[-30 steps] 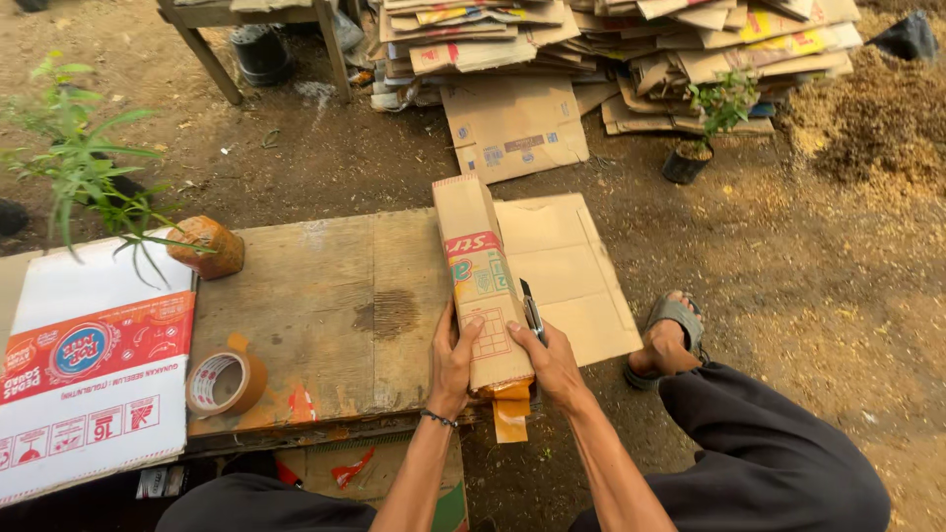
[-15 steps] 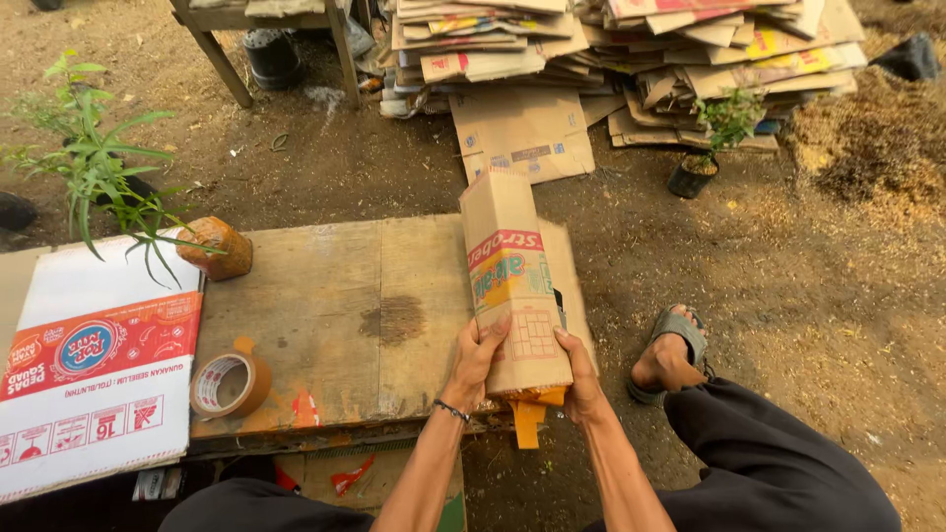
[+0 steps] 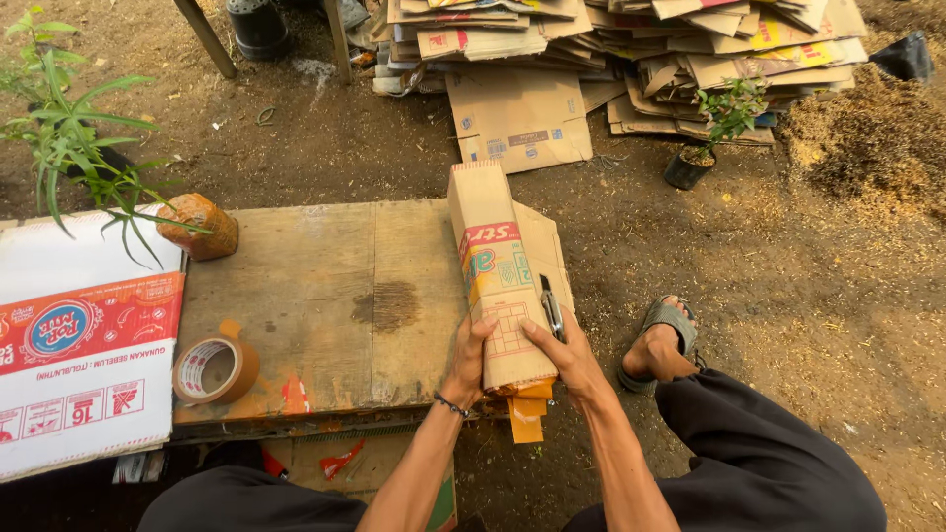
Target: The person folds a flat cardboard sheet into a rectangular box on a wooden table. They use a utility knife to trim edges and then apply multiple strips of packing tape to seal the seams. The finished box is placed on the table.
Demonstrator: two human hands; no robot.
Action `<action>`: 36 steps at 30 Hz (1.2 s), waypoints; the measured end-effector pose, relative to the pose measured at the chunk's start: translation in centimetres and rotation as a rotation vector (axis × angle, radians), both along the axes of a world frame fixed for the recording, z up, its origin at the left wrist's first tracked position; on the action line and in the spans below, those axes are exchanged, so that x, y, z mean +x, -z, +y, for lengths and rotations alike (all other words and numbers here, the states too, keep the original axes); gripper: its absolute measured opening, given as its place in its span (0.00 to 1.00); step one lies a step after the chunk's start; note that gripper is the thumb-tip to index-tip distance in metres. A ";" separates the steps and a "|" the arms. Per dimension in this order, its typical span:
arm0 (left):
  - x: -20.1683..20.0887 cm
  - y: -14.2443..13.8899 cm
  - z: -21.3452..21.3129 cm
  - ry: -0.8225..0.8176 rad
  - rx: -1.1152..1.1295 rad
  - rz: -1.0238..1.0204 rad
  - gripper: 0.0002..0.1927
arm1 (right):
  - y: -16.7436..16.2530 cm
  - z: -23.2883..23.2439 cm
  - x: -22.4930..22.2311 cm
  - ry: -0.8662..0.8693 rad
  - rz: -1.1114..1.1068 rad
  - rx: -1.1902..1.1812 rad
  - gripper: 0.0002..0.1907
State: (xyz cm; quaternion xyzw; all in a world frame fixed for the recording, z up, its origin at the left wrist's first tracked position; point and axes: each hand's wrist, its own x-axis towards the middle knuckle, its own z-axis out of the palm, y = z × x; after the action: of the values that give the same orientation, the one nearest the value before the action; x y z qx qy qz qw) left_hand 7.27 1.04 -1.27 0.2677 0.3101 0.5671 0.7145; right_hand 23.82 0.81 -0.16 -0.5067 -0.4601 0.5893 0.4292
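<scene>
Folded carton [image 3: 501, 281] shifted right, both hands gripping

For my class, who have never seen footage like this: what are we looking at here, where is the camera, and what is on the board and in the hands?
The camera sits on a person's head and looks down at their own bare arms. Both hands, the left hand and the right hand, grip a folded cardboard box standing on a low wooden board. A small dark tool lies against the right hand. A tape roll rests on the board, with a white printed carton at the left. Flattened cardboard is piled on the dirt beyond.
</scene>
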 end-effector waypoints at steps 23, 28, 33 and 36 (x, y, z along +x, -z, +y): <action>0.1 -0.2 0.2 0.130 -0.109 -0.077 0.42 | -0.4 0.6 1.1 -0.015 0.094 -0.269 0.28; 0.3 -0.1 -0.2 0.113 -0.134 -0.039 0.42 | 0.1 0.0 0.7 0.047 0.168 -0.217 0.24; 0.6 0.2 -0.6 0.096 -0.130 -0.069 0.42 | 0.2 0.2 0.7 0.052 0.241 -0.166 0.23; 0.7 0.6 -0.9 0.117 -0.125 -0.083 0.41 | 0.3 0.2 0.3 0.086 0.235 -0.174 0.23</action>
State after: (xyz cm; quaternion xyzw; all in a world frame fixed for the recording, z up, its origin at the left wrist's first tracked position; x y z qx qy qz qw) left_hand 7.96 0.17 -1.85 0.2165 0.2985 0.5145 0.7741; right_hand 24.13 1.03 -0.47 -0.4887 -0.3317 0.6635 0.4592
